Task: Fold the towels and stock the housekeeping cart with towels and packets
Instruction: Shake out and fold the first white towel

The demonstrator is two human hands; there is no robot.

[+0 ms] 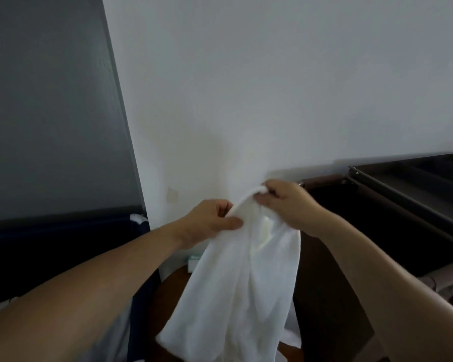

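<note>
A white towel (241, 278) hangs in the air in front of a white wall, held up by its top edge. My left hand (212, 220) pinches that edge on the left side between thumb and fingers. My right hand (285, 202) grips the same edge a little higher and to the right. The two hands are close together, and the cloth drops in loose folds below them to the bottom of the view. The housekeeping cart (413, 184) stands at the right, dark, with a top tray.
A round brown table (173, 296) sits below the towel, with a small pale green packet (194, 262) near the wall. A dark panel (50, 113) and dark furniture fill the left. The cart's dark bag hangs right of the towel.
</note>
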